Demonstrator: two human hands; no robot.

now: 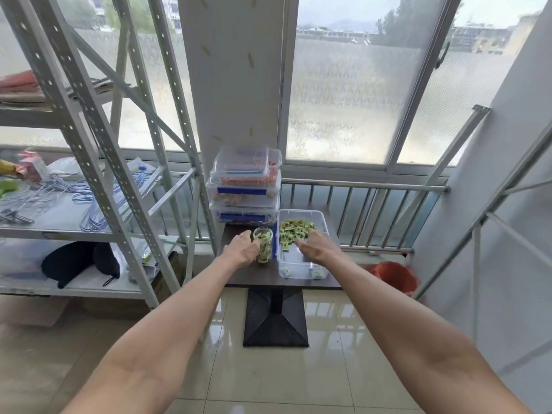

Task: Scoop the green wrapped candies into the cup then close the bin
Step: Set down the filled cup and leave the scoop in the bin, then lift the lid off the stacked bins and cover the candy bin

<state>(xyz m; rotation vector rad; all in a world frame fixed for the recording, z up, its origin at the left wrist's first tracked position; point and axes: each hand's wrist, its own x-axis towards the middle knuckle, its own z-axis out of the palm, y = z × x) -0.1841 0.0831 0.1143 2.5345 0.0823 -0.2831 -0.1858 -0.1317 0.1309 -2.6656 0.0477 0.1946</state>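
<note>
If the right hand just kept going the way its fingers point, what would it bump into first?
Most likely the pile of green wrapped candies in the open bin. The right hand is inside the bin, fingers aimed at the pile; depth is hard to judge.

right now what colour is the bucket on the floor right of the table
Orange-red. The bucket shows best in the head view, partly hidden behind the table's right edge.
</note>
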